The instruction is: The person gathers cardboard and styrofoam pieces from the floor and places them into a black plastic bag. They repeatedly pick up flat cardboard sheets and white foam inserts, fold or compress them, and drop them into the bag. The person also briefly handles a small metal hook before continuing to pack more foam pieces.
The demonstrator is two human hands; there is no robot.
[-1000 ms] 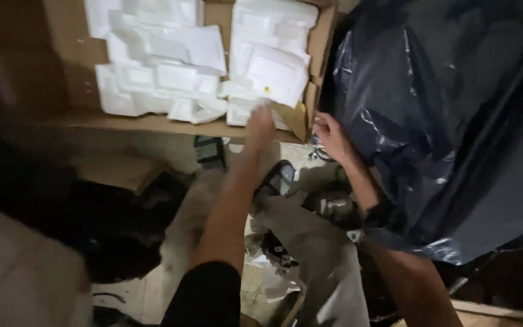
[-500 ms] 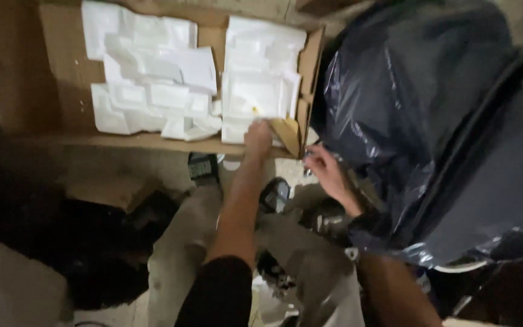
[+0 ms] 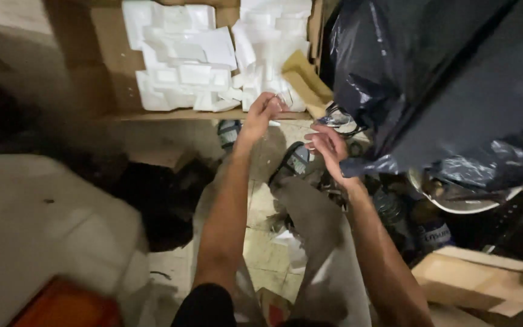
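Left hand (image 3: pixel 260 115) pinches a small clear piece (image 3: pixel 281 100) at twelve o'clock; right hand (image 3: pixel 328 145), half open, touches the black plastic bag (image 3: pixel 443 91). Loose pinch may drop it among white foam blocks (image 3: pixel 183 60).

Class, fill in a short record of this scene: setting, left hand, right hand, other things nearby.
setting: floor seen from above, over the person's own legs
left hand: raised at the cardboard box of white foam pieces, pinching something small, unclear
right hand: at the edge of the black plastic bag
nearby: sandals, wooden block
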